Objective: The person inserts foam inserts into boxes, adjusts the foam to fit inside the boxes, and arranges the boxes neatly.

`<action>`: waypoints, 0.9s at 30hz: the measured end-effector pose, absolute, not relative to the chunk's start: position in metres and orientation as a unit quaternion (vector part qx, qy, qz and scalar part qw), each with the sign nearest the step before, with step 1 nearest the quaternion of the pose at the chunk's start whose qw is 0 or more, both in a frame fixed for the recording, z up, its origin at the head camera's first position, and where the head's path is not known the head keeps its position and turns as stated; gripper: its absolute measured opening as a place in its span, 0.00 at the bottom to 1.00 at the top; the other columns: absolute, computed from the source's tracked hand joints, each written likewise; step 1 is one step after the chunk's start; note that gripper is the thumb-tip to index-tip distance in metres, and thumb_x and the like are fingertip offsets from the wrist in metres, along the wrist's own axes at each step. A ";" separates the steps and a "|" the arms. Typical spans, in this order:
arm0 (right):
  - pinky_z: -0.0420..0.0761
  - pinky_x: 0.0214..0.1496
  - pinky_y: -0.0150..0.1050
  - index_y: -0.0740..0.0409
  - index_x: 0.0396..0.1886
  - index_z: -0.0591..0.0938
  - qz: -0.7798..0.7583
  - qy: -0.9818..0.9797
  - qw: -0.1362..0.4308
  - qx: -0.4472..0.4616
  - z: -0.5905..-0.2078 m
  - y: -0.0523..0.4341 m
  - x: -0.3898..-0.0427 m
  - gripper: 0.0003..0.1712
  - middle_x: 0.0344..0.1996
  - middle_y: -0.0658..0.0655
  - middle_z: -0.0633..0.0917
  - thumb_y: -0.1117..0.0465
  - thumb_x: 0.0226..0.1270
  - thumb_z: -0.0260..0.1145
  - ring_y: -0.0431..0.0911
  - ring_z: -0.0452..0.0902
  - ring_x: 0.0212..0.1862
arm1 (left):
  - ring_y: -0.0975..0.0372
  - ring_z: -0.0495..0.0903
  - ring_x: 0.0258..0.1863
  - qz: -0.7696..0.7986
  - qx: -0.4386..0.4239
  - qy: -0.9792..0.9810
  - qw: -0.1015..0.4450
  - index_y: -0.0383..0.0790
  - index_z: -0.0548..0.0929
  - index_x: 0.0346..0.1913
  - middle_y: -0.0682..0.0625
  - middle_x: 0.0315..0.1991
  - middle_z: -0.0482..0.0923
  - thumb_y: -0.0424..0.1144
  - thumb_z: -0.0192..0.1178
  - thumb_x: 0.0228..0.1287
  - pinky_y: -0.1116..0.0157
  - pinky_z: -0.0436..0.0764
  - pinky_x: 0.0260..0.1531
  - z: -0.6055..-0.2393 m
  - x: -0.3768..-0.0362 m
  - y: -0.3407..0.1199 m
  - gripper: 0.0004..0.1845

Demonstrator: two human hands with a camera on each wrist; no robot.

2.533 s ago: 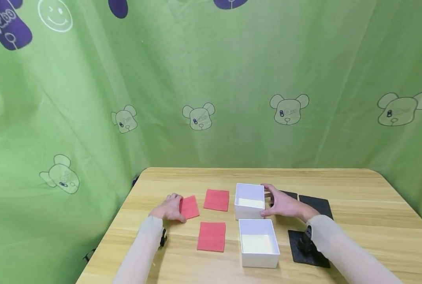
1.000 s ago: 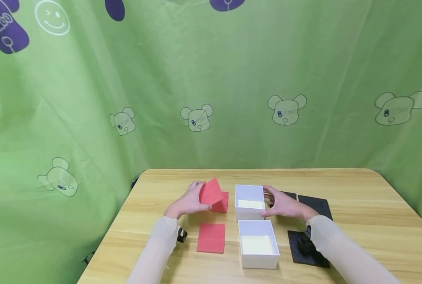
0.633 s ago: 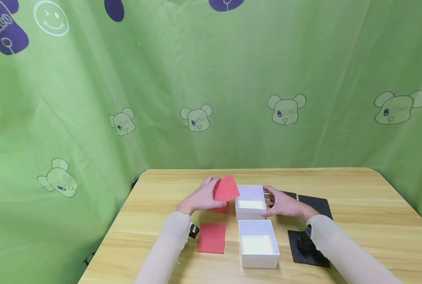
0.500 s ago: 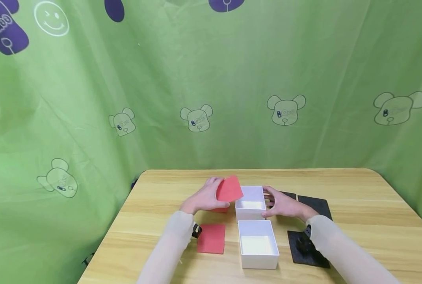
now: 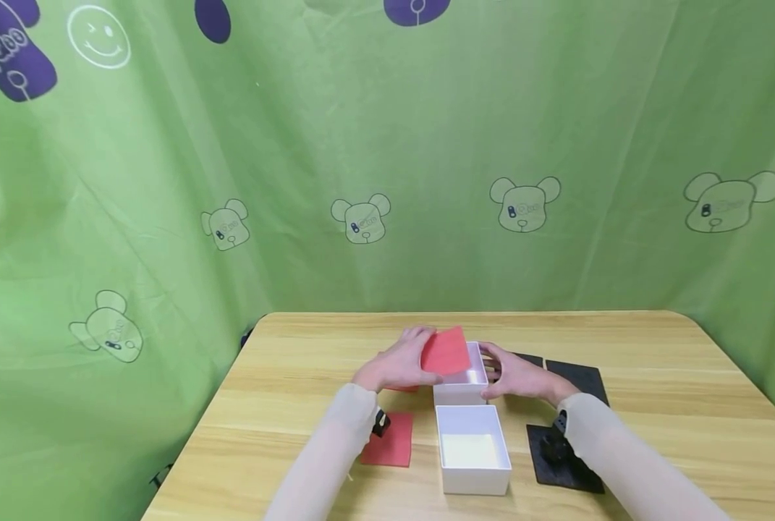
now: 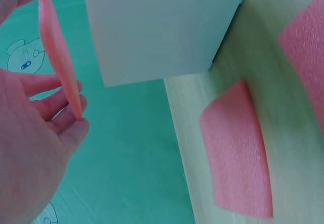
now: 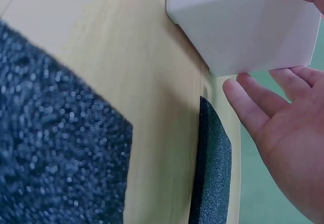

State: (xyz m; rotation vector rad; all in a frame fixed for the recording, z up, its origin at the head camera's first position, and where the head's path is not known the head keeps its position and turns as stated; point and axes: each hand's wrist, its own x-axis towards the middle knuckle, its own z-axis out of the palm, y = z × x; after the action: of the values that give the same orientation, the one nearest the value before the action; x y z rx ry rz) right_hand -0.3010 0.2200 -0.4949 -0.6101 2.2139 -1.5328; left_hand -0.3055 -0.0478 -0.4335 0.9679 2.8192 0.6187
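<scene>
My left hand [image 5: 400,362] pinches a red foam sheet [image 5: 448,352] by its left part, thumb on the near edge and fingers on the far one. The sheet is tilted and overlaps the opening of the far white box [image 5: 459,396]. In the left wrist view the sheet [image 6: 58,51] bows slightly between thumb and fingers, beside the box wall [image 6: 157,31]. My right hand [image 5: 520,376] grips that box at its right side, thumb at the near corner. Fingertips of the right hand [image 7: 288,127] touch the box's far wall in the right wrist view.
A second open white box [image 5: 475,481] stands just nearer. Two red sheets lie left of the boxes: one [image 5: 396,441] near, one [image 5: 403,389] mostly hidden by my left hand. Black foam sheets [image 5: 579,378] lie to the right, one [image 5: 550,474] beneath my right wrist.
My left hand has lifted the red sheet from the table's left side and carried it right, over the far box. My right hand stays on that box.
</scene>
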 end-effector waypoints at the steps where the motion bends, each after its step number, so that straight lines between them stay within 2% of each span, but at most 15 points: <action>1: 0.66 0.64 0.52 0.65 0.73 0.45 -0.546 0.786 0.190 -0.217 -0.495 0.220 -0.301 0.62 0.70 0.73 0.51 0.65 0.47 0.76 0.67 0.53 0.67 | 0.60 0.56 0.67 0.200 0.319 0.925 0.049 0.42 0.56 0.72 0.50 0.70 0.55 0.56 0.65 0.50 0.54 0.71 0.58 -0.434 -0.306 -0.046 0.49; 6: 0.68 0.63 0.49 0.64 0.74 0.44 -0.554 0.776 0.195 -0.229 -0.497 0.221 -0.303 0.62 0.70 0.73 0.50 0.66 0.48 0.75 0.67 0.53 0.67 | 0.60 0.57 0.66 0.201 0.328 0.921 0.054 0.41 0.56 0.72 0.50 0.69 0.56 0.56 0.65 0.50 0.61 0.70 0.59 -0.438 -0.306 -0.040 0.49; 14: 0.73 0.59 0.43 0.65 0.74 0.40 -0.560 0.764 0.203 -0.249 -0.501 0.221 -0.307 0.62 0.70 0.73 0.48 0.66 0.50 0.74 0.68 0.56 0.66 | 0.60 0.57 0.66 0.214 0.335 0.916 0.061 0.43 0.56 0.72 0.50 0.70 0.56 0.57 0.65 0.50 0.61 0.69 0.59 -0.443 -0.305 -0.035 0.49; 27: 0.75 0.58 0.42 0.64 0.74 0.41 -0.575 0.752 0.213 -0.242 -0.503 0.222 -0.310 0.62 0.70 0.74 0.49 0.68 0.50 0.74 0.68 0.58 0.65 | 0.59 0.56 0.67 0.198 0.332 0.921 0.057 0.42 0.57 0.72 0.49 0.69 0.57 0.58 0.66 0.51 0.61 0.67 0.62 -0.450 -0.308 -0.033 0.49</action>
State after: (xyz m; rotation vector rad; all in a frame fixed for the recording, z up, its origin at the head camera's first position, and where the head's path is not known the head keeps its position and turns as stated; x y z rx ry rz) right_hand -0.3099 0.2225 -0.5032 -0.6711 2.0866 -1.5975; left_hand -0.3077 -0.0328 -0.4503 1.0071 2.7925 0.5994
